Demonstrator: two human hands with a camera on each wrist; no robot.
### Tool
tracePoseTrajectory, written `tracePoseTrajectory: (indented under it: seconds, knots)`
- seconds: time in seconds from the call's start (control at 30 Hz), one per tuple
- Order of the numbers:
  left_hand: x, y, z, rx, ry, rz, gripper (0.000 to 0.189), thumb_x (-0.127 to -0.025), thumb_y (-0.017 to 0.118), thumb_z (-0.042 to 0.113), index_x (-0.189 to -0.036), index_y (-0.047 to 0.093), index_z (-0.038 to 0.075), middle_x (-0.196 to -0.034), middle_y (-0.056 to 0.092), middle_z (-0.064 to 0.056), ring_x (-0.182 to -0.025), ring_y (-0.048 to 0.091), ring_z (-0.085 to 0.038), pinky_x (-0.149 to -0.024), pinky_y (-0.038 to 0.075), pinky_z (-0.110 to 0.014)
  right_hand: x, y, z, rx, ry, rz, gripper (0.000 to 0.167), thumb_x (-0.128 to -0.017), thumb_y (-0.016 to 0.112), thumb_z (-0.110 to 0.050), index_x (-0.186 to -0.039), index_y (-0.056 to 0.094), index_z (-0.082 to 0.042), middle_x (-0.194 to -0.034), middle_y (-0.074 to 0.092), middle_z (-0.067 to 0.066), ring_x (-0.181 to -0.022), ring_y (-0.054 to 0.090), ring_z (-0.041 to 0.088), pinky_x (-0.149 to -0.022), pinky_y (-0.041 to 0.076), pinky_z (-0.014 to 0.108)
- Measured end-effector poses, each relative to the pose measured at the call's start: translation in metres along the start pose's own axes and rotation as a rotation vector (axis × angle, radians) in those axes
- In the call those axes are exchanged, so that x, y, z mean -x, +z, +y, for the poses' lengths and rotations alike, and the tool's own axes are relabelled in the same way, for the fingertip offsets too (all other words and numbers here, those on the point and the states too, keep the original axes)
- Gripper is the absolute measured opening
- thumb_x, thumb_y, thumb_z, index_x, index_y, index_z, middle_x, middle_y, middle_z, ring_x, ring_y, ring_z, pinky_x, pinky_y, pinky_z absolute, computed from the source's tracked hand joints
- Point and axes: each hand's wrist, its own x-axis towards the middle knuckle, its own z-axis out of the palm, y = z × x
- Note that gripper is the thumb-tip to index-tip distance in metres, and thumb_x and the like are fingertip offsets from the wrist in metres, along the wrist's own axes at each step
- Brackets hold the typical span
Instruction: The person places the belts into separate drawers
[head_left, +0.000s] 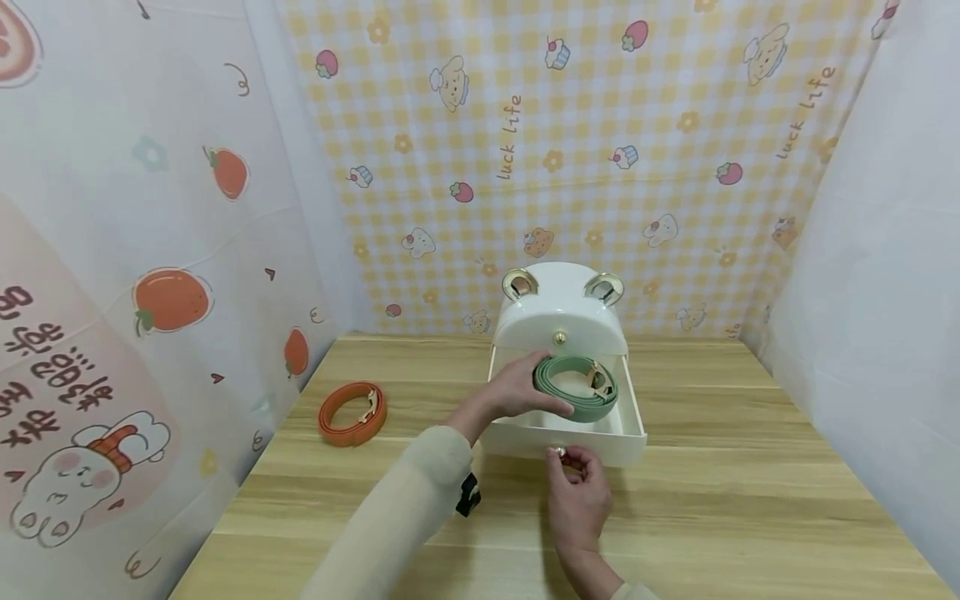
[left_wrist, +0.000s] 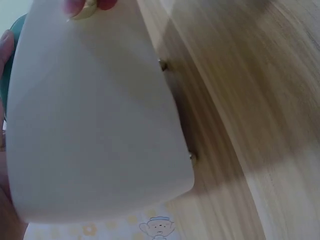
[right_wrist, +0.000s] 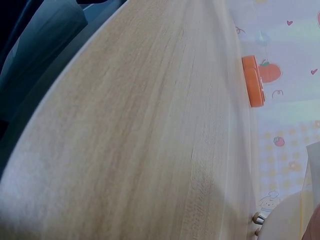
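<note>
My left hand (head_left: 521, 390) grips a coiled green belt (head_left: 592, 407) with a gold buckle, holding it over the pulled-out drawer (head_left: 633, 400) of a white box (head_left: 558, 292). With thumb and fingers my right hand (head_left: 579, 500) pinches the small knob (head_left: 560, 451) on the drawer's front. In the left wrist view the drawer front (left_wrist: 100, 115) fills much of the picture, with fingertips at its knob (left_wrist: 86, 9) and a sliver of the green belt (left_wrist: 15, 35) behind it. Whether the belt touches the drawer floor, I cannot tell.
A coiled orange belt (head_left: 352, 437) lies on the wooden table (head_left: 720, 500), left of the box. The box has two gold ear-like rings (head_left: 519, 285) on top and a second knob (head_left: 559, 337) on its upper part. Printed cloth (head_left: 420, 108) hangs behind.
</note>
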Motion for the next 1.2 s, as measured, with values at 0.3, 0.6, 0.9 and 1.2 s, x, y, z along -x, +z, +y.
tracePoseTrajectory:
  seconds: [0.3, 0.6, 0.9, 1.2]
  knots:
    - [-0.008, 0.009, 0.000, -0.018, 0.000, -0.073, 0.076, -0.072, 0.090, 0.033, -0.134, 0.052, 0.015, -0.119, 0.064, -0.008, -0.099, 0.057, -0.012, -0.090, 0.046, -0.030, 0.001, 0.000, 0.000, 0.021, 0.014, -0.014, 0.020, -0.082, 0.082, -0.014, -0.093, 0.067, -0.006, -0.085, 0.069, 0.005, -0.059, 0.055, 0.004, -0.053, 0.044, 0.015]
    - [-0.013, 0.015, -0.005, -0.046, -0.061, -0.141, 0.080, -0.071, 0.092, 0.028, -0.137, 0.049, 0.013, -0.120, 0.063, -0.009, -0.101, 0.057, -0.013, -0.091, 0.045, -0.031, 0.002, -0.002, 0.001, 0.009, 0.015, -0.027, 0.021, -0.083, 0.081, -0.013, -0.094, 0.066, -0.005, -0.086, 0.069, 0.006, -0.059, 0.056, 0.004, -0.053, 0.046, 0.015]
    - [-0.014, 0.018, -0.004, -0.112, -0.109, -0.158, 0.076, -0.071, 0.092, 0.023, -0.133, 0.051, 0.006, -0.119, 0.062, -0.008, -0.103, 0.058, -0.016, -0.092, 0.047, -0.031, 0.002, -0.004, -0.002, 0.011, 0.010, -0.014, 0.023, -0.083, 0.081, -0.014, -0.094, 0.066, -0.002, -0.084, 0.069, 0.007, -0.059, 0.056, 0.003, -0.053, 0.045, 0.014]
    - [-0.016, 0.020, -0.009, -0.254, -0.129, -0.205, 0.078, -0.078, 0.087, 0.025, -0.142, 0.048, 0.004, -0.132, 0.059, -0.009, -0.119, 0.055, -0.022, -0.100, 0.044, -0.033, 0.001, -0.002, 0.002, -0.004, 0.010, -0.014, 0.020, -0.083, 0.080, -0.011, -0.093, 0.066, -0.002, -0.084, 0.069, 0.008, -0.059, 0.058, 0.003, -0.054, 0.046, 0.014]
